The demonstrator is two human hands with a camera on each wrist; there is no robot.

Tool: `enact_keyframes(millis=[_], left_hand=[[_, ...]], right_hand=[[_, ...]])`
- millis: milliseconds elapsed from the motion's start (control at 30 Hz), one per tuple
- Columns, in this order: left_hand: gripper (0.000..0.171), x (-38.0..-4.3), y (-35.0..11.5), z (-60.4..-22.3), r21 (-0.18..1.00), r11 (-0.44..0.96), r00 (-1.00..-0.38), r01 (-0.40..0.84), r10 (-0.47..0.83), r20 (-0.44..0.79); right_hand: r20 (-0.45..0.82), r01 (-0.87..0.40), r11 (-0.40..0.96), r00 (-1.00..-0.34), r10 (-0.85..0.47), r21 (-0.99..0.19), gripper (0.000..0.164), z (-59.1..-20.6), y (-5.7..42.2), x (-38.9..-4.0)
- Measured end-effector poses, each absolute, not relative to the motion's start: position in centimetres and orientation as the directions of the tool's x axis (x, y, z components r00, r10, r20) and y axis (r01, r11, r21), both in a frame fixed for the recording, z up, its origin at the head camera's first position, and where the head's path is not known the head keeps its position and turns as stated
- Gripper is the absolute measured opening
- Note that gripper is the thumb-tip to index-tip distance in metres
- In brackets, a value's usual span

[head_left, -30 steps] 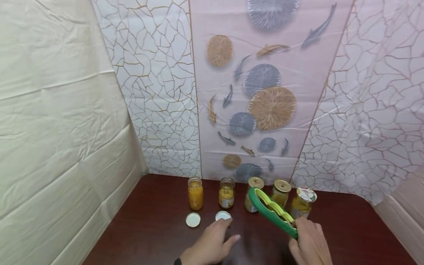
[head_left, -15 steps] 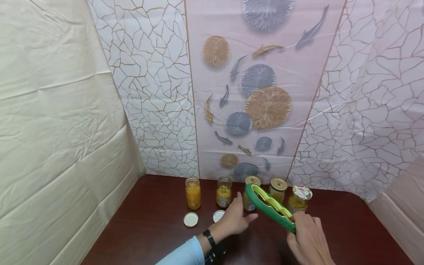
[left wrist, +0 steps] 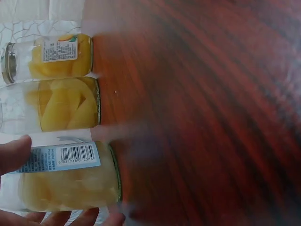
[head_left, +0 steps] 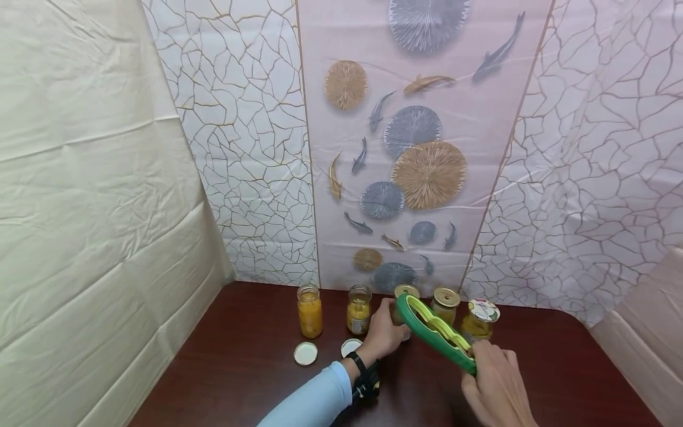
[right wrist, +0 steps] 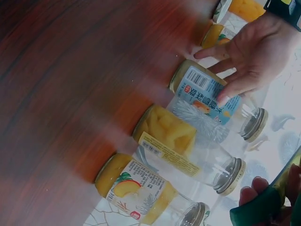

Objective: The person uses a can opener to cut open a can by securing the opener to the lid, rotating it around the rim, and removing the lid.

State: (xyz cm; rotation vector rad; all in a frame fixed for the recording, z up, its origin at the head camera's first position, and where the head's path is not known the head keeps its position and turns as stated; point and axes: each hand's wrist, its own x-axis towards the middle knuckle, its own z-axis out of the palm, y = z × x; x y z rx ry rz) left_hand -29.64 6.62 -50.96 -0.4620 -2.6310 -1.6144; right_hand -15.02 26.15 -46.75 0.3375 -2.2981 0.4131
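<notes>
My left hand is at the middle jar of pale fruit, a glass jar with a gold lid. In the right wrist view its thumb lies across the jar's blue label; in the left wrist view the fingers wrap the opposite side. The jar stands upright on the table. My right hand grips one end of a green jar opener with a lighter, scalloped inner edge. The opener's free end reaches in front of the middle jar in the head view, covering part of it.
To the right stand a gold-lidded fruit jar and a jar with a patterned lid. On the left are two lidless jars, one of orange fruit and one yellow. Two lids, a left one and a right one, lie before them.
My left hand has moved from beside the right loose lid, forward and rightward, to the middle jar and closed around it. The right hand still holds the jar opener, nearly unmoved.
</notes>
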Motion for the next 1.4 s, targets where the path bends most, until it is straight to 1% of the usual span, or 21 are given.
enact_keyframes(millis=[200,300,467,667,767,900,1000,1100,1167,1233,1333,1400], left_hand=[[0.06,-29.7,6.4,-51.3,0.882,0.396,-0.953,0.255,0.256,0.161],[0.055,-29.8,6.3,-51.4,0.887,0.392,-0.954,0.246,0.257,0.151],[0.049,-30.0,6.2,-51.4,0.907,0.351,-0.951,0.232,0.276,0.137],[0.047,-30.1,5.6,-51.4,0.905,0.33,-0.934,0.268,0.319,0.161],[0.047,-29.7,5.1,-51.4,0.898,0.326,-0.921,0.297,0.346,0.179],[0.049,-28.3,4.1,-50.8,0.899,0.309,-0.909,0.311,0.371,0.187],[0.045,-27.1,3.4,-50.1,0.912,0.23,-0.881,0.338,0.418,0.221],[0.039,-25.8,2.9,-49.1,0.92,0.106,-0.827,0.376,0.487,0.282],[0.032,-25.1,2.6,-48.5,0.932,0.06,-0.809,0.357,0.518,0.277],[0.031,-24.2,2.4,-47.9,0.942,0.053,-0.808,0.331,0.531,0.254],[0.041,-23.0,2.1,-47.4,0.952,0.071,-0.818,0.299,0.533,0.217],[0.052,-22.4,2.2,-47.0,0.947,0.067,-0.816,0.313,0.529,0.232]], right_hand=[[0.703,-0.338,0.921,-0.703,-0.109,-0.195,0.028,-47.0,26.1,-14.9],[0.683,-0.323,0.925,-0.723,-0.105,-0.198,0.03,-47.1,25.9,-14.7],[0.675,-0.315,0.929,-0.73,-0.106,-0.194,0.029,-47.1,25.7,-14.6],[0.668,-0.302,0.932,-0.738,-0.095,-0.201,0.027,-46.9,25.5,-14.6],[0.693,-0.326,0.928,-0.712,-0.113,-0.183,0.024,-46.8,25.6,-14.7],[0.753,-0.39,0.913,-0.634,-0.174,-0.117,0.017,-46.2,25.8,-15.1],[0.779,-0.427,0.902,-0.588,-0.221,-0.067,0.014,-45.3,25.9,-15.5],[0.782,-0.455,0.89,-0.563,-0.267,-0.023,0.015,-44.2,25.8,-16.0],[0.775,-0.46,0.888,-0.559,-0.294,0.005,0.016,-43.5,25.6,-16.3],[0.764,-0.452,0.891,-0.565,-0.312,0.029,0.019,-42.8,25.4,-16.5],[0.747,-0.436,0.898,-0.577,-0.329,0.059,0.019,-42.2,25.0,-16.9],[0.736,-0.427,0.901,-0.585,-0.34,0.077,0.019,-41.9,24.8,-17.1]])
